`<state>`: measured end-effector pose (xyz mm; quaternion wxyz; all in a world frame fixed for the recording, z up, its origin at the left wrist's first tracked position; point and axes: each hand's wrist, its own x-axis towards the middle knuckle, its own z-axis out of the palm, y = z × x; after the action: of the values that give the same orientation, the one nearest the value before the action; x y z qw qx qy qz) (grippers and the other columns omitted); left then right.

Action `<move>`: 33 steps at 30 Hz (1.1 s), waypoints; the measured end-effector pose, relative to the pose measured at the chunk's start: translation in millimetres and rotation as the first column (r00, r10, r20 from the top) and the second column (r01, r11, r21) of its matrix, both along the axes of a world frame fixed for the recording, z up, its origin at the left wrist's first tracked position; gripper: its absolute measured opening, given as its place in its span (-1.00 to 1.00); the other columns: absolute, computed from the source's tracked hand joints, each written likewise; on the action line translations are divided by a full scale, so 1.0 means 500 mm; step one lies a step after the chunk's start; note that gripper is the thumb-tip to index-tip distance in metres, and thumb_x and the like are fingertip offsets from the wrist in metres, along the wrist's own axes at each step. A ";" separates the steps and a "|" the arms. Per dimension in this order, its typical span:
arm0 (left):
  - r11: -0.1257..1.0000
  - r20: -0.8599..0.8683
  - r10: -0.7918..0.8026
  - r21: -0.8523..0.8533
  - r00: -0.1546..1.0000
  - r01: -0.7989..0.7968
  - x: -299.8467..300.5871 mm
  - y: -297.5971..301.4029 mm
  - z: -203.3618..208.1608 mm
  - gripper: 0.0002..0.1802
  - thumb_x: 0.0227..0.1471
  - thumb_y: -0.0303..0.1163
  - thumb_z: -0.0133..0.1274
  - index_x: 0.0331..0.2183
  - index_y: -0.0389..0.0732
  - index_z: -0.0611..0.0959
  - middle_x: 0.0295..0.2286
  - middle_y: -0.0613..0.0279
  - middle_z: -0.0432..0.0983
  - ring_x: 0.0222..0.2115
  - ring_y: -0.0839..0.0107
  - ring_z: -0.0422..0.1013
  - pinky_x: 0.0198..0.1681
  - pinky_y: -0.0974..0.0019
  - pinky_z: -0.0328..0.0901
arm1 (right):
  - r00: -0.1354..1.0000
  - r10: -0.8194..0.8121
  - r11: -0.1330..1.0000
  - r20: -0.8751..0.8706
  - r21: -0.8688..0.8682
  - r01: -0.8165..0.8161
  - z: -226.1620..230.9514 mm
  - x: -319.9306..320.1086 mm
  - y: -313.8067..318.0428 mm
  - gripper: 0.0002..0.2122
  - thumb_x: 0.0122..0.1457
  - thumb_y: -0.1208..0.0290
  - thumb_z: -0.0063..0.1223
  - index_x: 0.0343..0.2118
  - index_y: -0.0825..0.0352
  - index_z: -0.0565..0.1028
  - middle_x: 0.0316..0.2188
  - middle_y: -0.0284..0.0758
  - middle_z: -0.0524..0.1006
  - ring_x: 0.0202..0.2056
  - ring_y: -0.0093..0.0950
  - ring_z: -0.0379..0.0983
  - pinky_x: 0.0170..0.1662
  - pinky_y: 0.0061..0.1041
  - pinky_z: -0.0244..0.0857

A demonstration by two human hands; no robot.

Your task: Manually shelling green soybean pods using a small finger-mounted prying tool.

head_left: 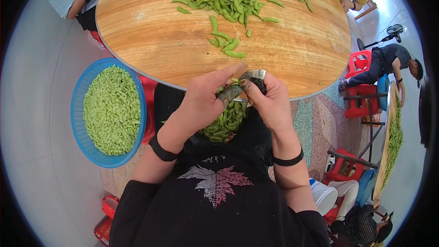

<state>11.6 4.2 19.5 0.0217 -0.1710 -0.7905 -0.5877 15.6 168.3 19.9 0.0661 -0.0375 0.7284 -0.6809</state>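
My left hand [203, 93] and my right hand [271, 96] meet just over the near edge of the round wooden table [151, 59]. A bit of a green soybean pod [234, 81] shows between their fingertips, and both hands are closed on it. Dark wraps cover some of my fingers. Most of the pod is hidden by the fingers. Ahead of my hands lie a few loose soybean pods [224, 41], with a larger pile of pods [228, 0] behind them. Below my hands, emptied-looking green pods [224, 123] are heaped between my legs.
A blue basket [77, 114] full of shelled green beans stands at my left, beside a red stool [148, 105]. Other people sit around the table's far side. At the right, more people work at another table [392, 110] with pods; a white bucket [323, 197] stands nearby.
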 end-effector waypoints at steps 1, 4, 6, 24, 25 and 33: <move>0.999 -0.144 0.002 -0.039 0.990 -0.008 -0.002 -0.001 -0.013 -0.61 -0.10 -0.63 0.06 -0.14 -0.20 0.55 -0.52 0.38 0.45 -0.51 0.59 0.35 -0.46 0.49 0.27 | 1.000 0.002 1.000 0.000 0.000 -0.002 0.001 0.000 -0.007 -0.90 0.10 0.47 0.03 -0.38 0.40 0.45 -0.72 -0.58 0.28 -0.67 -0.79 0.12 -0.62 -0.74 -0.01; 0.995 -0.039 0.013 0.104 0.999 -0.009 -0.007 -0.009 -0.034 -0.67 -0.06 -0.61 0.03 -0.16 -0.21 0.56 -0.51 0.39 0.46 -0.52 0.61 0.34 -0.49 0.51 0.25 | 0.964 0.015 0.923 0.267 -0.375 0.089 0.002 -0.007 -0.015 -0.95 0.10 0.51 0.01 -0.43 0.37 0.44 -0.73 -0.59 0.26 -0.71 -0.80 0.08 -0.67 -0.75 -0.09; 0.885 0.373 -0.005 0.434 0.928 -0.170 -0.018 -0.018 -0.034 -0.78 0.02 -0.57 -0.04 -0.23 -0.26 0.57 -0.51 0.35 0.45 -0.53 0.65 0.32 -0.50 0.57 0.24 | 0.953 0.062 0.774 0.298 -0.617 0.143 -0.005 -0.019 -0.008 -0.96 0.09 0.53 -0.01 -0.46 0.33 0.43 -0.74 -0.58 0.27 -0.73 -0.81 0.07 -0.69 -0.77 -0.14; 0.567 0.482 -0.304 0.785 0.822 -0.250 -0.028 -0.010 -0.038 -0.79 0.00 -0.53 0.03 -0.24 -0.25 0.56 -0.49 0.41 0.43 -0.55 0.71 0.26 -0.59 0.66 0.06 | 0.995 0.091 0.996 0.028 0.007 -0.091 0.015 -0.035 -0.020 -0.84 0.16 0.40 -0.03 -0.44 0.40 0.40 -0.62 -0.53 0.36 -0.59 -0.71 0.22 -0.55 -0.66 0.13; 0.572 0.454 -0.297 0.789 0.840 -0.224 -0.030 -0.010 -0.043 -0.82 -0.02 -0.52 0.06 -0.27 -0.24 0.58 -0.50 0.44 0.44 -0.58 0.73 0.24 -0.61 0.66 0.05 | 0.976 0.153 0.986 0.155 -0.086 -0.141 0.021 -0.032 -0.015 -0.84 0.19 0.39 -0.08 -0.44 0.38 0.40 -0.63 -0.52 0.34 -0.60 -0.73 0.18 -0.57 -0.69 0.08; 0.653 0.408 -0.097 0.714 0.908 -0.251 -0.017 0.015 -0.030 -0.87 -0.01 -0.54 0.03 -0.33 -0.20 0.58 -0.39 0.26 0.52 -0.58 0.73 0.24 -0.62 0.64 0.06 | 0.881 0.320 0.890 0.349 -0.429 -0.153 0.031 -0.014 0.004 -0.80 0.27 0.37 -0.26 -0.44 0.31 0.38 -0.67 -0.54 0.27 -0.67 -0.77 0.05 -0.63 -0.76 -0.10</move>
<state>3.2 11.7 4.3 -0.0504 0.0159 -0.4680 -0.8822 8.6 170.1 35.3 0.2931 0.0036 0.5378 -0.7905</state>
